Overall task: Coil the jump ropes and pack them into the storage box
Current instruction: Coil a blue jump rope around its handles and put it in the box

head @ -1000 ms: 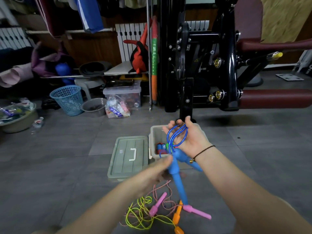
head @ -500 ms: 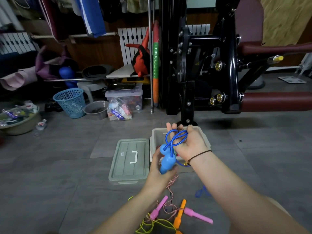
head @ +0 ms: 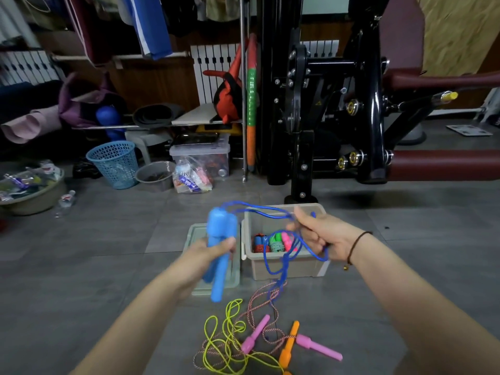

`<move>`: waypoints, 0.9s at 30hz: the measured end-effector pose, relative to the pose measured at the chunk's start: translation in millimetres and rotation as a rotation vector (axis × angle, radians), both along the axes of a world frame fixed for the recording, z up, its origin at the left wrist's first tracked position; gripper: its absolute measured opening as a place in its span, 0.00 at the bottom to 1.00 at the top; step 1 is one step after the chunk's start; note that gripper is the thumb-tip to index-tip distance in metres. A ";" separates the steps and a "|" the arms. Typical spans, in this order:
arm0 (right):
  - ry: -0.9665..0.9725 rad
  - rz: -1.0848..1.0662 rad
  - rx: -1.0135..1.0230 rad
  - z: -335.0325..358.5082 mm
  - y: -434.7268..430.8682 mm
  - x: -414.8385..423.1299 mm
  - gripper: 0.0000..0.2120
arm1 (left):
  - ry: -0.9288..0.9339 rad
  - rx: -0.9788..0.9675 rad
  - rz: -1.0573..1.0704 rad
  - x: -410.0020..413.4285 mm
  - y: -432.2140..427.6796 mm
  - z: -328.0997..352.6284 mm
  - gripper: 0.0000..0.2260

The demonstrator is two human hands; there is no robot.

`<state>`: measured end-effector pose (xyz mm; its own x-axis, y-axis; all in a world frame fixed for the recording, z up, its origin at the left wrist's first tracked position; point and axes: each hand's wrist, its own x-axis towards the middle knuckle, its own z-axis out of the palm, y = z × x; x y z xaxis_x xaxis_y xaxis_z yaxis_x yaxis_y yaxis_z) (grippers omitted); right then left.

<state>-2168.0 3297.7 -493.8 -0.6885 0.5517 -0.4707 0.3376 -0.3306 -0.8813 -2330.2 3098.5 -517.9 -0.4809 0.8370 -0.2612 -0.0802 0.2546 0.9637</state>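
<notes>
Blue jump rope (head: 259, 209): up in the air, cord stretched sideways, one loop sagging low.
Left hand (head: 209, 251): grips both blue handles (head: 220, 234) together, upright, their lower ends poking out below the fist.
Right hand (head: 324, 236): fingers curled round gathered cord; number of loops too blurred to count.
Storage box (head: 286, 267): open on the floor beneath the cord, coiled ropes (head: 273, 243) inside.
Lid (head: 196, 231): just beside the box, mostly hidden by the left hand.
Floor ropes (head: 224, 345): tangled, cut off at the bottom edge.
</notes>
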 end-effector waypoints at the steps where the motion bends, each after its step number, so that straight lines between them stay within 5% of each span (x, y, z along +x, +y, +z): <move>1: -0.126 0.059 0.149 -5.0 6.7 7.1 0.18 | -0.092 0.070 0.068 -9.0 -6.3 6.4 0.13; 4: -0.703 0.116 0.730 -29.0 37.0 29.9 0.14 | -0.210 0.191 0.220 -31.4 -20.0 21.2 0.09; 5: -0.850 0.094 0.820 -35.4 44.0 36.3 0.11 | -0.212 0.196 0.212 -34.6 -22.6 24.9 0.09; 7: -0.948 0.076 0.776 -44.0 48.2 39.7 0.24 | -0.223 0.187 0.142 -34.5 -25.2 30.6 0.09; 9: -0.843 0.113 0.834 -45.6 43.1 32.6 0.34 | -0.241 0.148 0.046 -28.1 -24.2 33.6 0.09; 11: -0.503 0.154 0.939 -38.9 27.2 19.0 0.28 | -0.272 0.093 -0.044 -16.5 -19.1 34.8 0.09; 14: 0.094 0.157 0.557 -15.8 -22.1 -6.0 0.19 | -0.289 -0.041 -0.217 1.9 -6.5 29.6 0.10; 16: 0.290 0.192 0.448 -8.6 -43.8 -19.4 0.26 | -0.291 -0.117 -0.377 13.8 3.1 23.4 0.11; 19: 0.372 0.278 0.489 -3.3 -57.0 -28.8 0.34 | -0.288 -0.152 -0.511 28.9 15.3 16.6 0.12; 23: 0.321 0.157 0.668 -0.2 -52.8 -38.4 0.14 | -0.312 -0.112 -0.469 35.0 21.2 16.8 0.16; 27: 0.167 -0.085 0.969 -4.5 -45.5 -44.4 0.25 | -0.322 -0.160 -0.412 26.0 15.6 18.6 0.17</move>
